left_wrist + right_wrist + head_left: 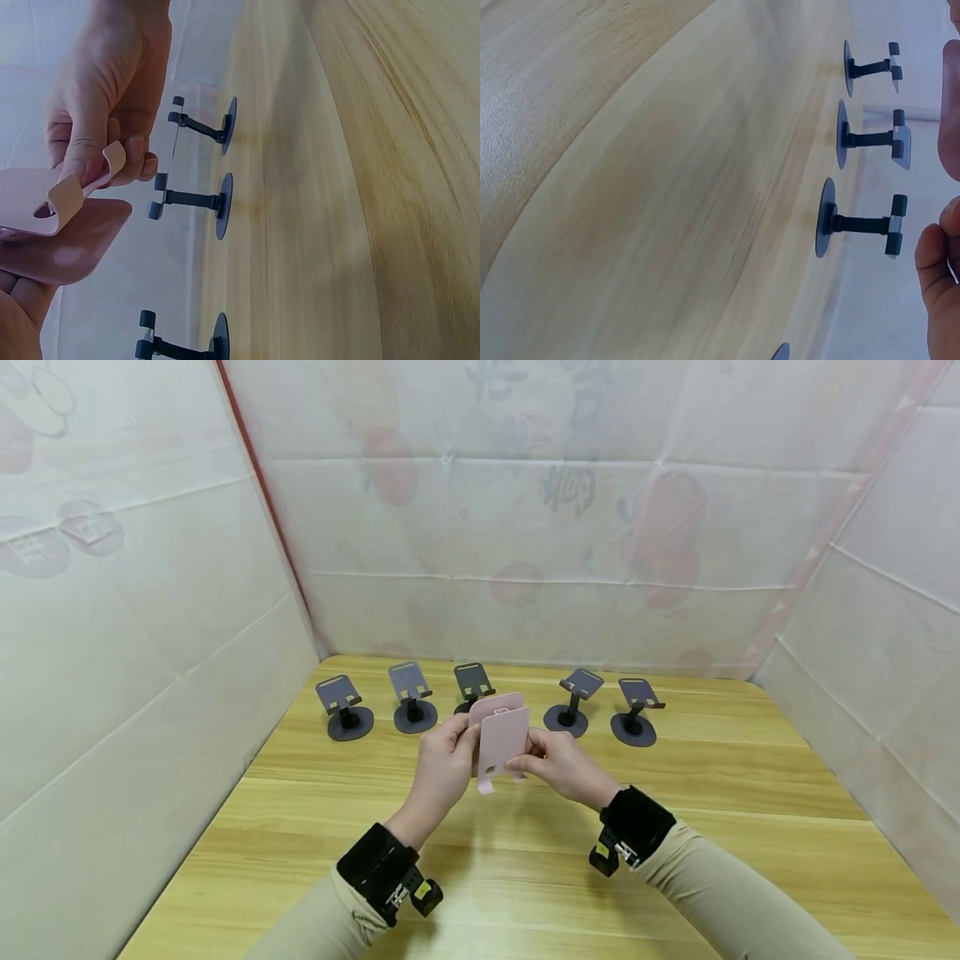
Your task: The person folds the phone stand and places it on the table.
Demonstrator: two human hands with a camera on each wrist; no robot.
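I hold a pink phone stand [501,739] in the air over the wooden table [525,877], a little in front of a row of dark stands. My left hand [442,768] grips its left edge and the round pink base behind. My right hand [558,764] pinches the front plate near its lower end. In the left wrist view the right hand's fingers [112,112] pinch the pink plate [45,202] by its curled lip, with the pink base [71,247] under it. The right wrist view catches only fingertips [941,285] at the right edge.
Several dark grey phone stands line the table's far side: the leftmost [345,710], a middle one [472,685] partly behind the pink stand, the rightmost [636,710]. Three show in the right wrist view [855,225]. White sheet walls [150,652] close the left, back and right.
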